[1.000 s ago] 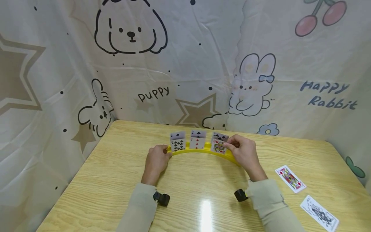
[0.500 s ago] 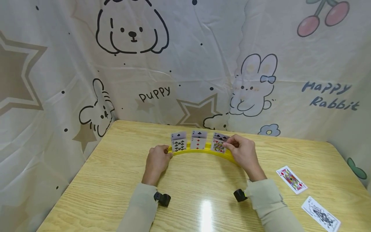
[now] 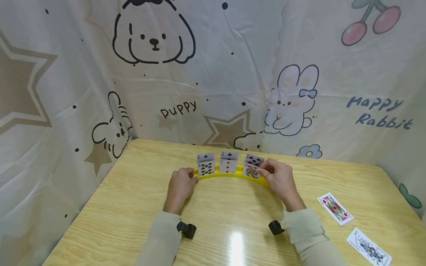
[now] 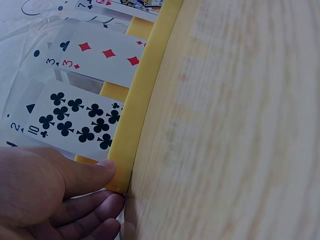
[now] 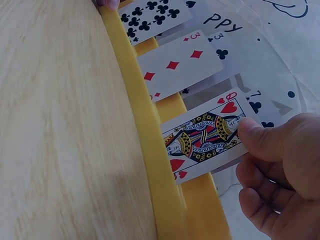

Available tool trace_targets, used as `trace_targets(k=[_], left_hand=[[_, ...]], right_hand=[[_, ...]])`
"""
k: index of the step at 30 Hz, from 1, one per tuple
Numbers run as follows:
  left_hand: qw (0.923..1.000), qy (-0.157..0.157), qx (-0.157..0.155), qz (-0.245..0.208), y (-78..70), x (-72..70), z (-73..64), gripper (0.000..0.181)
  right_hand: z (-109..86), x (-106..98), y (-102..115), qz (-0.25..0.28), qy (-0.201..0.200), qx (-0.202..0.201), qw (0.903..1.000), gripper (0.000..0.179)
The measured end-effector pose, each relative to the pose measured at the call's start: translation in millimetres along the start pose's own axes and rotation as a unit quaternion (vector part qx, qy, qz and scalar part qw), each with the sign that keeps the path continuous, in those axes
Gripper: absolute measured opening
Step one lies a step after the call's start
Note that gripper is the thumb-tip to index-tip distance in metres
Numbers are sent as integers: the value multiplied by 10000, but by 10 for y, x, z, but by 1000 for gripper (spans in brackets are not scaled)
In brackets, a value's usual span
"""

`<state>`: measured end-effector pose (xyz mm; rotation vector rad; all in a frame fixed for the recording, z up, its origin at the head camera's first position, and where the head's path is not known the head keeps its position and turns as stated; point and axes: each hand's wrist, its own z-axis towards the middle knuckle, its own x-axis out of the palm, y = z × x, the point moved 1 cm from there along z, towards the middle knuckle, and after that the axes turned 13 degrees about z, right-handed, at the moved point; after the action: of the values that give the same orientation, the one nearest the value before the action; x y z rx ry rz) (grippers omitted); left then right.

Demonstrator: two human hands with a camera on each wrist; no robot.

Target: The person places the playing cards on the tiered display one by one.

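A curved yellow card holder [image 3: 229,174] stands on the table with two rows of playing cards. My left hand [image 3: 179,186] pinches its left end, thumb [image 4: 102,172] on the front strip. With thumb and fingers, my right hand [image 3: 281,181] pinches the upper right corner of the queen of hearts [image 5: 205,132], whose lower edge is at the front slot. In the front row also stand the ten of clubs [image 4: 77,120] and three of diamonds [image 5: 180,65]. Behind, partly hidden, are the two of spades [image 4: 22,112], three of clubs [image 5: 225,50] and seven of clubs [image 5: 257,107].
To the right, a face card with red diamonds [image 3: 335,208] and a black-and-white joker-like card [image 3: 368,246] lie flat on the wooden table [image 3: 133,207]. A printed curtain [image 3: 213,81] hangs behind the table.
The queen of hearts has come down slightly with my right hand, and more of the seven behind it shows. My left hand keeps its grip on the holder. The head view has shifted a little.
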<state>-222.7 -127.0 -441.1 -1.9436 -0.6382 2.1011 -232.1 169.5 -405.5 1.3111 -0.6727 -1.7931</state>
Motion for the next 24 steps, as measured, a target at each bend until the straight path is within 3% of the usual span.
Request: trace_targets(k=[15,24], left_hand=[[10000,73,-47,-25,-35,15,-21,40],[9999,75,-44,-64,-11,6,-15,40]], right_hand=[[-34,-58,-40,1,116,64,9999,13],[-155,-245,-103,-183,151,213,9995,23]])
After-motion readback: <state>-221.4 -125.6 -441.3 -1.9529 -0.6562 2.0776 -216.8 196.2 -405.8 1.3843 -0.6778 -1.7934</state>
